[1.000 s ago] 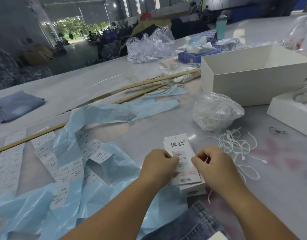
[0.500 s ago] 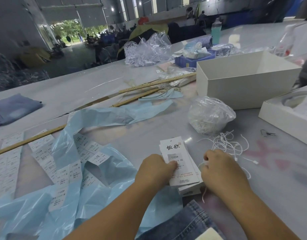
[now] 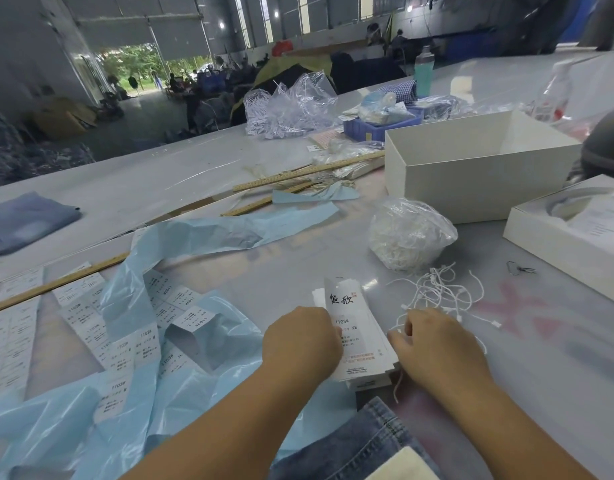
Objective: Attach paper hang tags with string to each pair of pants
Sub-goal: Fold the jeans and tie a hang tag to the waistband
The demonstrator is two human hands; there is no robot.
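Since the earlier frame, right hand [image 3: 433,344] has drawn a string [image 3: 397,384] off the loose strings [image 3: 444,292], pinching it; left hand [image 3: 304,341] grips the hang tags [image 3: 350,327]; thread the hole squarely.

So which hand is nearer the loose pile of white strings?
Right. The right hand sits at the near edge of the loose strings; the left hand is beyond the hang tags, pressing them.

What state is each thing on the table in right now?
Hang tags: stacked, held at the left edge by the left hand.
Right hand: curled round a string.
Loose strings: tangled, on the table.
String bag: full, bunched.
White box: open.
Jeans: untagged.
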